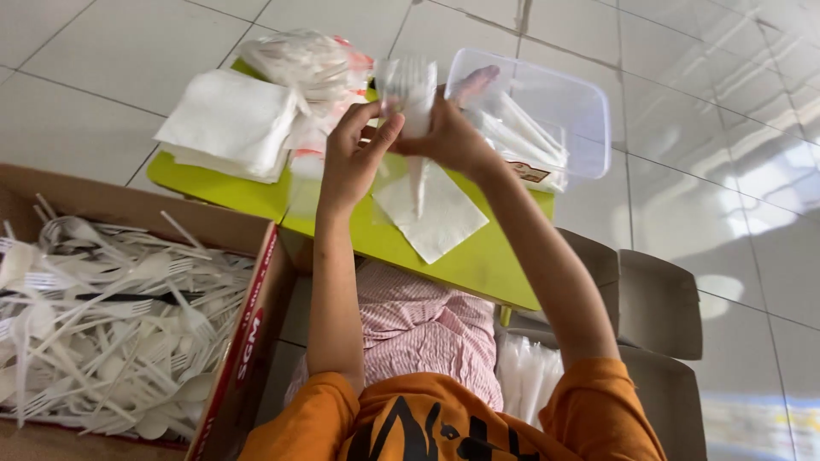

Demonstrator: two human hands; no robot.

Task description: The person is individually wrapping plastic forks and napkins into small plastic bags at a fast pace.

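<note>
Centrally, above the lime-green bench (478,260), both hands meet around a clear plastic sleeve (412,94) holding white plastic cutlery. Left hand (352,158): fingers curled closed, thumb and fingertips pinching the sleeve's lower left edge, so that the sleeve stands just above and to the right of this hand. Right hand (451,137): closed on the sleeve from the right side, one finger extended upward past it towards the container behind; the sleeve lies against this hand's left edge. Held upright, the sleeve is raised off the bench, with a narrow white strip hanging from its lower end, blurred by motion. Directly beneath it, a single unfolded white napkin (434,213) lies flat on the bench, just beside the left wrist. Behind the right hand, a clear rectangular plastic container (571,109) rests at the bench's far right corner, holding finished white cutlery packets. At the bench's far left, a stack of white napkins (229,124) lies beside a crumpled bag of clear plastic sleeves (309,72). Left of the person, on the tiled floor (726,196), an open cardboard box (248,341) is filled with loose white plastic forks and spoons (111,316), well apart from both hands. Near the right elbow, a bundle of clear plastic wrappers (528,376) sits beside a brown box flap
</note>
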